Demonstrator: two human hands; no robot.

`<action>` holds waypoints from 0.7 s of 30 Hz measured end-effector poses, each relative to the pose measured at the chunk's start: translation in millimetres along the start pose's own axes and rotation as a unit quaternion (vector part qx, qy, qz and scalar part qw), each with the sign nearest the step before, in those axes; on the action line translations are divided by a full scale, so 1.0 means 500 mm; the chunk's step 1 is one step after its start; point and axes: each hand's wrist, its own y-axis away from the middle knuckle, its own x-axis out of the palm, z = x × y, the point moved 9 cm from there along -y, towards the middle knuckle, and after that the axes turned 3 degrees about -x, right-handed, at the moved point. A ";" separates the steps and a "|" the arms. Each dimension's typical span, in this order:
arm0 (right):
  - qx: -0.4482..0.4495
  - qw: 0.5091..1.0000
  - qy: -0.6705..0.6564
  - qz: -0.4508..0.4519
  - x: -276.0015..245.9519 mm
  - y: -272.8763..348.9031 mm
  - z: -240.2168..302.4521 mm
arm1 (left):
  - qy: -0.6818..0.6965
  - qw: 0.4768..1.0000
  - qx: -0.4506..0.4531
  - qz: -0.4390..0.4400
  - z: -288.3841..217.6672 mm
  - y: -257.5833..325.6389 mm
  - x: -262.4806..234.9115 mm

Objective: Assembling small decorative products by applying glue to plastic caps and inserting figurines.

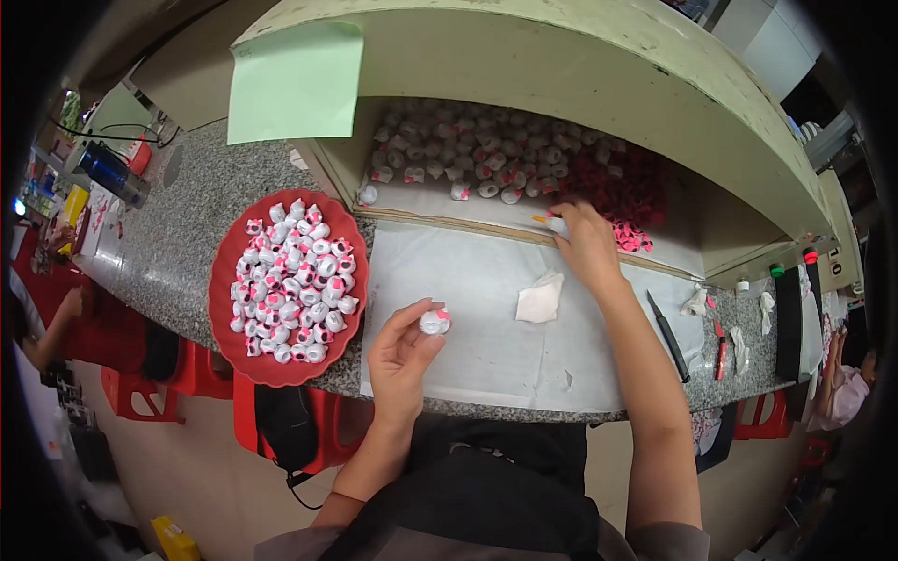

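Note:
Between the thumb and fingers of my left hand [400,360] is a small rounded white figure [435,322] with a pink patch, held above the paper sheet. My right hand [589,245] reaches to the front of the shelf box, its fingers closed on a small white bottle [557,225] with an orange tip pointing left. Beside that hand lie bright pink pieces [632,237]. Behind them, many white figures [468,145] and a darker pink heap [617,182] fill the shelf. A folded white tissue [540,297] rests on the sheet between my hands.
A red scalloped tray [223,318] full of white-and-pink figures stands left on the granite table [192,215]. To the right lie a dark pen-like tool [668,338], a red-handled tool [720,353] and crumpled tissues. The shelf's front board overhangs. Other people sit at both sides.

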 end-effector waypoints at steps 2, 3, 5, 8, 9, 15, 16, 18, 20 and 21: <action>-0.014 1.000 -0.008 0.009 -0.001 0.008 0.012 | -0.019 1.000 0.007 0.003 0.000 0.000 -0.006; -0.019 1.000 -0.015 0.010 -0.012 0.019 0.017 | -0.012 1.000 0.001 0.004 0.001 -0.003 -0.005; -0.024 0.999 -0.034 0.017 -0.014 0.035 0.020 | 0.005 1.000 -0.008 0.003 0.008 -0.006 -0.011; -0.069 0.997 -0.034 0.005 -0.013 0.051 0.008 | 0.014 1.000 -0.012 0.006 0.011 -0.008 -0.005; -0.071 0.997 -0.035 0.006 -0.012 0.055 0.013 | 0.013 1.000 -0.011 0.004 0.012 -0.007 -0.005; 0.093 0.917 -0.387 0.002 -0.016 0.116 0.092 | 0.101 0.991 -0.068 0.052 0.036 0.005 0.017; 0.131 0.875 -0.465 0.037 -0.001 0.130 0.119 | 0.111 0.989 -0.069 0.068 0.038 0.006 0.029; 0.193 0.815 -0.539 0.087 0.031 0.157 0.150 | 0.123 0.986 -0.074 0.087 0.043 0.009 0.046; 0.226 0.802 -0.548 0.073 0.047 0.182 0.147 | 0.098 0.986 -0.081 0.111 0.050 0.013 0.063; 0.237 0.783 -0.574 0.047 0.053 0.191 0.142 | 0.096 0.986 -0.084 0.111 0.052 0.015 0.063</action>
